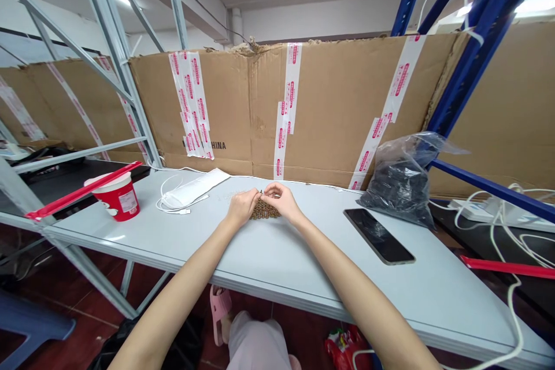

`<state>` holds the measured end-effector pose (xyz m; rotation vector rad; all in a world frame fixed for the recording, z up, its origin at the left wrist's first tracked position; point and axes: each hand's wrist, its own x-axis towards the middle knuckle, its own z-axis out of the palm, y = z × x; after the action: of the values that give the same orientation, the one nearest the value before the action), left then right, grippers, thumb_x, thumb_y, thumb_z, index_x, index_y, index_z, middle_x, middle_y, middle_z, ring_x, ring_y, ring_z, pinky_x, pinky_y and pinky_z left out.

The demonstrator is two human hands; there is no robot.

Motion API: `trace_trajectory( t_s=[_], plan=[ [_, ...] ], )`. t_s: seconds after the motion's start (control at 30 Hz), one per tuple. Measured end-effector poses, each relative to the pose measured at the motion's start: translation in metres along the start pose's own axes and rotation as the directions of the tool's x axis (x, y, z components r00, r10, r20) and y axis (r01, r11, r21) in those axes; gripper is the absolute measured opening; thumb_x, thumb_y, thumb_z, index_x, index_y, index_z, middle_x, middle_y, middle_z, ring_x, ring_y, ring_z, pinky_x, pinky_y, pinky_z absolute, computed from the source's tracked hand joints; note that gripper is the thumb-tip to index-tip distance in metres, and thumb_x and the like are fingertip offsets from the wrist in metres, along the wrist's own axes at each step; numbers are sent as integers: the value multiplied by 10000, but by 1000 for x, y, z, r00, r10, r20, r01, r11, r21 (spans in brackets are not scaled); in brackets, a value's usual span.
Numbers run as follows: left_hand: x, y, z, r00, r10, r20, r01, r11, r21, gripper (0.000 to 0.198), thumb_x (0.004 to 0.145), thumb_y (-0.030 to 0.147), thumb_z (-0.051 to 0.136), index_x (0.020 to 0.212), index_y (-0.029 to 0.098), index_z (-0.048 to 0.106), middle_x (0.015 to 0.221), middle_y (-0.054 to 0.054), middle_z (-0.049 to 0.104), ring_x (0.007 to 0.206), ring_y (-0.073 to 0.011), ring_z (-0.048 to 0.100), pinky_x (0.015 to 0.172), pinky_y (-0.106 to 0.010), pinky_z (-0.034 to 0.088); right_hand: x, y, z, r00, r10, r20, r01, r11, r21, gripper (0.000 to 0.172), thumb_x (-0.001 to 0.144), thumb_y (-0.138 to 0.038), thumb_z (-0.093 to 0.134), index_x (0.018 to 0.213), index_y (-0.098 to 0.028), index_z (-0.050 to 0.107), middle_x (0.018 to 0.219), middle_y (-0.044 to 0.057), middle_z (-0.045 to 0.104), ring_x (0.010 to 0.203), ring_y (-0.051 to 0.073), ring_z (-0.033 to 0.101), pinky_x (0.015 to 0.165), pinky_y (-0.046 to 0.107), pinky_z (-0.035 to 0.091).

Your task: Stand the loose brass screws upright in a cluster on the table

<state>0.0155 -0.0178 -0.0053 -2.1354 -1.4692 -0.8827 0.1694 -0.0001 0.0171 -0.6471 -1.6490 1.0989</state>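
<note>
On the light grey tabletop lies a small brown, bumpy-textured piece; whether it is woven or beaded I cannot tell. My left hand is at its left upper side with the fingers closed together. From the right, my right hand curves over it, thumb and fingers pinched. The fingertips of both hands meet at the piece's far edge, near a tiny dark point. What lies between them is too small to make out. Part of the brown piece is hidden under my hands.
A red and white paper cup stands at the left, beside a white flat pouch and a white cable. To the right are a black phone and a clear bag of dark material. A taped cardboard panel rises behind.
</note>
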Motion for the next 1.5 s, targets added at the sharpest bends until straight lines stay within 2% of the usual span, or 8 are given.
trace_trajectory(
  t_s=[0.13,0.4,0.6,0.77,0.97,1.1,1.3,1.5],
  plan=[
    [-1,1,4,999,-34,28,35,998,-56,405,923,363,172,767,184,501,611,-14,566,561,-127,518,548,-229,309,-2,-6,-4,977,-198,77,212,930,-301,134,700,-200,583,829,-181,615,792,20,649,737,134,582,732,275,433],
    [2,5,2,997,-46,57,53,990,-130,401,911,379,225,704,186,509,598,-9,555,544,-118,503,537,-227,299,-5,-17,-11,904,-365,220,414,624,-663,75,742,-135,552,740,-172,617,721,33,626,714,159,528,708,286,403],
    [2,11,0,993,-55,109,78,973,-217,320,904,382,252,859,196,508,695,-10,599,623,-141,562,579,-230,358,-3,-15,-18,850,-435,297,497,474,-727,55,759,-133,550,774,-164,592,762,51,626,782,183,528,770,319,379],
    [-1,11,2,992,-21,126,55,959,-280,297,905,369,271,1102,207,421,884,-26,631,744,-160,607,636,-247,412,-1,-16,-26,863,-426,271,486,553,-677,51,774,-186,562,794,-187,610,809,43,650,793,179,546,774,323,366],
    [0,6,-3,993,78,86,-54,965,-256,286,911,322,266,1065,217,483,927,-26,624,810,-142,601,695,-236,423,0,-17,-26,898,-354,261,432,601,-673,55,770,-239,586,779,-203,625,821,40,665,820,193,551,814,354,325],
    [1,6,-7,991,122,58,-107,972,-209,291,913,327,262,1038,197,490,884,-33,620,775,-136,595,684,-234,410,0,-18,-24,893,-367,260,439,589,-678,79,788,-258,568,763,-200,616,815,39,670,802,185,555,803,346,323],
    [2,5,-9,997,70,31,-67,994,-89,322,912,315,234,816,178,509,685,-19,578,622,-131,549,585,-234,348,-6,-21,-13,852,-432,296,495,480,-725,48,795,-216,545,767,-185,568,798,32,650,793,171,537,792,317,317],
    [7,4,-9,994,-44,103,62,982,-176,305,884,299,285,692,191,495,620,-1,557,563,-128,495,542,-241,296,-7,-15,-1,838,-386,386,483,196,-853,184,858,-172,398,733,-173,533,695,67,586,743,199,493,745,320,309]
  ],
)
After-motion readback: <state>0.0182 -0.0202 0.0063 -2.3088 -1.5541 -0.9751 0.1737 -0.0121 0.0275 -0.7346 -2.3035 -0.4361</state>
